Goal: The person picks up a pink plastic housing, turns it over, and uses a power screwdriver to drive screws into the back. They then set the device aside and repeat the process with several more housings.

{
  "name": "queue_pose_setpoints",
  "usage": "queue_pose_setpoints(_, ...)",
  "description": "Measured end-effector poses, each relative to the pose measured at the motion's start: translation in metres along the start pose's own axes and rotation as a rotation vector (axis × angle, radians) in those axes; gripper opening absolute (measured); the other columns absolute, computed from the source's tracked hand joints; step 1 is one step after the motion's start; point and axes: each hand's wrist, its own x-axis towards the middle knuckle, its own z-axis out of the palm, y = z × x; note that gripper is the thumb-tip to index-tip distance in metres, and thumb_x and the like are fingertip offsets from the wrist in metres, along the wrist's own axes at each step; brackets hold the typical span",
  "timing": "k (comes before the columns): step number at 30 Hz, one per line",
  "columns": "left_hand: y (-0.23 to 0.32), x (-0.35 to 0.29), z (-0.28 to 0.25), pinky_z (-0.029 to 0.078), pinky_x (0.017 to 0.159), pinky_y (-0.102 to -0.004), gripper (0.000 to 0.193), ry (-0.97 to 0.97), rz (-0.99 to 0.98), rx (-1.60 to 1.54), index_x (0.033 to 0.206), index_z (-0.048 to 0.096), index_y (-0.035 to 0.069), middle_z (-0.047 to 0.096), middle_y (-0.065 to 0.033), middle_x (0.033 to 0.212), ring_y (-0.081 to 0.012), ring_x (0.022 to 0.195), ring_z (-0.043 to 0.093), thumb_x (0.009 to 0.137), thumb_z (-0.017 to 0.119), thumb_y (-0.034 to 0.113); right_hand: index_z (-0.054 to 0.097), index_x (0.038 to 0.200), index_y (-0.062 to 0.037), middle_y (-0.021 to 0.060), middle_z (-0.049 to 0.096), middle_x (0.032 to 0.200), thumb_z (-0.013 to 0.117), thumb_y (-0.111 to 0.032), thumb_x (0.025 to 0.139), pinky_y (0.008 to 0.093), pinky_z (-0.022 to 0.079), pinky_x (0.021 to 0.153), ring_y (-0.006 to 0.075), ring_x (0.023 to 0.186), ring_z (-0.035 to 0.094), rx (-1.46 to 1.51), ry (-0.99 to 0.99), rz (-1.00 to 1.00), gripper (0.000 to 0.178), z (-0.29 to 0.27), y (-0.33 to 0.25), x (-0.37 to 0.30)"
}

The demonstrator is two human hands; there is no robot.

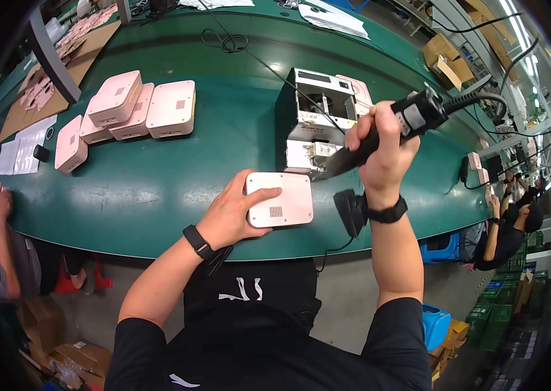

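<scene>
My left hand [233,208] grips a pale pink box-shaped housing [295,199] by its left side, thumb lying across the top. The housing rests near the table's front edge; small corner holes and a slotted vent show on its upper face. My right hand [386,143] is wrapped round a black electric screwdriver [357,153], tilted so its tip points down and left. That tip is at the front of a black and white screw feeder [318,120], just beyond the housing; whether it touches is too blurred to tell.
Several similar pink housings [171,109] are grouped at the left, some stacked. A black device [352,212] with a cable hangs by my right wrist strap. A thin cable [269,72] crosses above the green table [236,98]. Other people sit at far left and right.
</scene>
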Motion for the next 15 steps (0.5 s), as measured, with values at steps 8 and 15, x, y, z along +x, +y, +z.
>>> queue_pose_setpoints(8, -0.001, -0.003, -0.003, 0.049, 0.099, -0.0439, 0.070, 0.011, 0.001, 0.000, 0.127, 0.063, 0.024, 0.044, -0.0187, 0.133, -0.0394, 0.119, 0.053, 0.061, 0.087, 0.019, 0.044, 0.105, -0.0034, 0.0094, 0.051, 0.066, 0.055, -0.023, 0.094, 0.0340, 0.044, 0.050, 0.0183, 0.051, 0.048, 0.444, -0.234, 0.085, 0.024, 0.036, -0.028, -0.069)
queue_pose_setpoints(15, 0.010, 0.008, -0.018, 0.048, 0.099, -0.0431, 0.069, -0.027, 0.022, 0.002, 0.126, 0.062, 0.017, 0.048, -0.0195, 0.127, -0.0389, 0.117, 0.053, 0.062, 0.087, 0.021, 0.044, 0.106, -0.0039, 0.0101, 0.055, 0.071, 0.059, -0.014, 0.090, 0.0367, 0.049, 0.057, 0.0179, 0.055, 0.053, 0.163, -0.373, -0.005, 0.024, 0.058, -0.007, -0.081)
